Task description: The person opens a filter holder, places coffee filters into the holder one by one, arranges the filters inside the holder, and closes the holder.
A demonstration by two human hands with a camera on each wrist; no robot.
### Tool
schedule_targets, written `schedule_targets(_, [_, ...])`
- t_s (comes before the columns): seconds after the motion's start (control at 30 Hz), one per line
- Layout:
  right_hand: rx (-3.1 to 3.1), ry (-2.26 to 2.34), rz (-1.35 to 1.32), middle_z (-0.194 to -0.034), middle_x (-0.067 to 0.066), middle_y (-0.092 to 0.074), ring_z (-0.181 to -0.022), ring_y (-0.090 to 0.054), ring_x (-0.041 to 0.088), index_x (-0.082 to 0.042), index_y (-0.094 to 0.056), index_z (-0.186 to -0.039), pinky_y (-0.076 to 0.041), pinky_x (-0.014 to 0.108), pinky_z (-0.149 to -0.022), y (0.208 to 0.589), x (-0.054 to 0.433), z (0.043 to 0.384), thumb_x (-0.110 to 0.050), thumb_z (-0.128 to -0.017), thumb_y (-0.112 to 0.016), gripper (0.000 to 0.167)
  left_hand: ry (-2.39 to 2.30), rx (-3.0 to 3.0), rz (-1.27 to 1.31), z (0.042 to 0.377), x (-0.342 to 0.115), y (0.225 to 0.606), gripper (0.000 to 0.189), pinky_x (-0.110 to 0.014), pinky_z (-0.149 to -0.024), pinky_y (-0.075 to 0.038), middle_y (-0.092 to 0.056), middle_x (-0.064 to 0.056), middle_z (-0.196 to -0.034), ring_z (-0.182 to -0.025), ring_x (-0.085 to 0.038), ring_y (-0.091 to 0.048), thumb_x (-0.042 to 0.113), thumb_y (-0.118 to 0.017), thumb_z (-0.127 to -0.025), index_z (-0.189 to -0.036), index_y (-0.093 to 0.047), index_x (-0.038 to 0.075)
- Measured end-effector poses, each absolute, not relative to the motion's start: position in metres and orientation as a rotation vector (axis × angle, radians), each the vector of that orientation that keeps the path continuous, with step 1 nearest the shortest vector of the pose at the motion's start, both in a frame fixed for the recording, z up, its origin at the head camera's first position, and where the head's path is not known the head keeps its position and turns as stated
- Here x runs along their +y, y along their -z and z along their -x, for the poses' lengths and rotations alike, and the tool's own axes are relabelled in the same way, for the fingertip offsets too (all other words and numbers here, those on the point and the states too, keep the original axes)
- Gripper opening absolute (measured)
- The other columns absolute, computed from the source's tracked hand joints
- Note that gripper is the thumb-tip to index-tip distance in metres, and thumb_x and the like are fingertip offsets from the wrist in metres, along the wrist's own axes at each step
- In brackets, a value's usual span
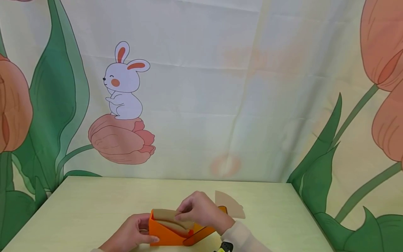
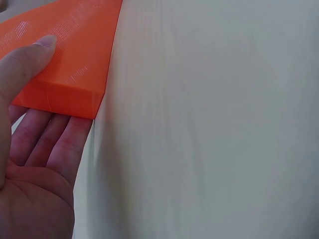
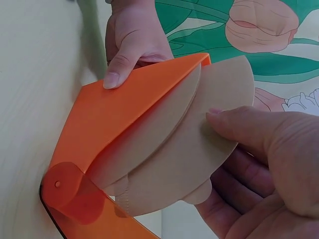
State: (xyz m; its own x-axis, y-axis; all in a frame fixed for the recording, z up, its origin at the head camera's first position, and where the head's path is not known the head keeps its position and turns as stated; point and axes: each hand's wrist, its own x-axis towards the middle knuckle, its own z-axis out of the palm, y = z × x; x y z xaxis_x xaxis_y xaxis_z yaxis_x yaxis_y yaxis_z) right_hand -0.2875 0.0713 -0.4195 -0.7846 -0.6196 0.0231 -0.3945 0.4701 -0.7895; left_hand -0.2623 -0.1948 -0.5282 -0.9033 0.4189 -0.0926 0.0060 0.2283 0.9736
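Note:
An orange plastic filter holder (image 1: 165, 236) stands low on the table, its hinged flap (image 1: 201, 236) swung out to the right. My left hand (image 1: 129, 232) grips the holder's left end, thumb on the near face and fingers behind. Tan paper coffee filters (image 1: 165, 214) sit in the holder's slot. In the right wrist view, the outer filter (image 3: 224, 89) sticks out past the inner filter (image 3: 164, 124). My right hand (image 1: 201, 211) pinches the outer one by its edge between thumb and fingers. The fingertips behind the paper are partly hidden.
Another tan, fan-shaped filter (image 1: 231, 204) lies on the table behind the right hand. The pale table (image 1: 94, 196) ends against a hanging cloth (image 1: 189, 105) printed with tulips and a rabbit. A black-and-yellow device (image 1: 225, 247) is on the right wrist.

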Motion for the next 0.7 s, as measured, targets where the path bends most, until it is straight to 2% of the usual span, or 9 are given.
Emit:
schedule_targets(0.2, [2.458,1.174,0.880,-0.077,-0.007,-0.076,-0.065,-0.064,0.000,-0.009,-0.083,-0.085,-0.057,0.017,-0.066,0.4204,0.0696,0.2852,-0.011,-0.083,-0.085,0.003,-1.716,2.187,-0.394,0.2622,-0.1947,0.5288,0.059,-0.036,-0.095,-0.060,-0.074,-0.007,-0.124,-0.105,-0.022,-0.071,0.023,-0.086,-0.083,-0.135,-0.064,0.008])
schedule_targets(0.43, [2.435,1.139,0.873,-0.076,-0.005,-0.076,-0.063,-0.063,0.001,-0.012,-0.083,-0.085,-0.057,0.017,-0.065,0.4211,0.0690,0.2828,-0.009,-0.085,-0.083,0.004,-1.735,2.175,-0.417,0.2601,-0.1944,0.5264,0.058,-0.030,-0.092,-0.061,-0.074,-0.008,-0.124,-0.105,-0.022,-0.071,0.023,-0.087,-0.083,-0.133,-0.064,0.006])
schedule_targets(0.7, [2.444,1.046,0.853,-0.074,-0.006,-0.075,-0.062,-0.061,0.002,-0.008,-0.083,-0.089,-0.056,0.017,-0.065,0.4242,0.0672,0.2814,-0.009,-0.088,-0.080,0.004,-1.746,2.178,-0.417,0.2600,-0.1942,0.5277,0.055,-0.028,-0.092,-0.061,-0.074,-0.008,-0.123,-0.105,-0.022,-0.071,0.023,-0.087,-0.082,-0.131,-0.066,0.006])
